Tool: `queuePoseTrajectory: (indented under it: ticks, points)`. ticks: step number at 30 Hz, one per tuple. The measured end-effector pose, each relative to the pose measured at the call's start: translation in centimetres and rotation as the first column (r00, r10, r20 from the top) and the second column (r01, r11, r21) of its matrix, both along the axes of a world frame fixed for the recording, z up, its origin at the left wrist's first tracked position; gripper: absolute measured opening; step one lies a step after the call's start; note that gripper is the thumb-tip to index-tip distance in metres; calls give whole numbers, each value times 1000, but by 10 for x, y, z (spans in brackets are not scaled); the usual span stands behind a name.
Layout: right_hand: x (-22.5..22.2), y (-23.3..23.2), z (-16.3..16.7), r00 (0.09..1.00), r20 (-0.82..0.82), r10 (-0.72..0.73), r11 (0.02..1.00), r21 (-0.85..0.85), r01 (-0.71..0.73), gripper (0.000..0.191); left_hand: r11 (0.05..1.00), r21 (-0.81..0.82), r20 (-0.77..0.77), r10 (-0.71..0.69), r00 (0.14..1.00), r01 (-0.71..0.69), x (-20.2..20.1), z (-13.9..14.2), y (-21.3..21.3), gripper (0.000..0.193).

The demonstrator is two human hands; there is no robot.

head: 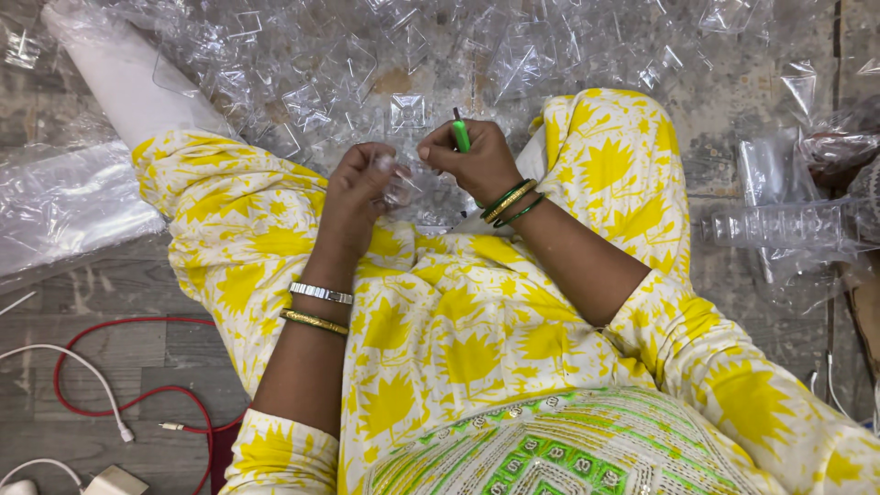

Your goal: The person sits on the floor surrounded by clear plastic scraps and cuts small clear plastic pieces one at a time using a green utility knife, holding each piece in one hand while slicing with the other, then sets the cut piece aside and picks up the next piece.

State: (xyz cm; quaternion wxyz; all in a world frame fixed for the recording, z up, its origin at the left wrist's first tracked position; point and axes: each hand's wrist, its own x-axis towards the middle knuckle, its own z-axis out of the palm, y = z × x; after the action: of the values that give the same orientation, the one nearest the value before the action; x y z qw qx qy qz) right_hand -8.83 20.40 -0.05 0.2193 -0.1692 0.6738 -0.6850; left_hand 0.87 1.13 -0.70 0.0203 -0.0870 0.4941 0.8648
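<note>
I sit cross-legged on the floor in yellow-and-white patterned clothes. My left hand (359, 186) is closed around a small clear plastic piece (401, 186) held over my lap. My right hand (472, 158) grips a thin green tool (460, 134) that points upward, close to the clear piece. Both wrists carry bangles. A heap of clear plastic pieces (367, 64) lies on the floor just beyond my hands.
A white roll wrapped in plastic (119, 78) lies at the upper left over a clear plastic sheet (64, 206). A stack of clear pieces (779, 225) sits at the right. A red cable (137, 399), white cables and a charger (115, 479) lie at the lower left.
</note>
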Motion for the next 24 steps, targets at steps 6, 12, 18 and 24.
queuePoseTrajectory:
  ticks: [6, 12, 18, 24]
  points:
    - [2, 4, 12, 983, -96, 159, 987, -12, -161, 35, 973, 227, 140, 18, 990, -50, -2, -4, -12, 56]
    - [4, -1, 8, 940, -316, 127, 949, 313, -23, 55, 968, 247, 127, 6, 992, -38, -2, -10, -13, 56]
    - [10, -17, -7, 930, -363, 54, 951, 302, 62, 52, 977, 121, 73, 165, 983, -173, -1, -16, -9, 54]
    - [20, -12, -14, 909, -334, 249, 966, 145, -212, 47, 921, 147, 129, 344, 930, -361, -5, -21, -15, 49]
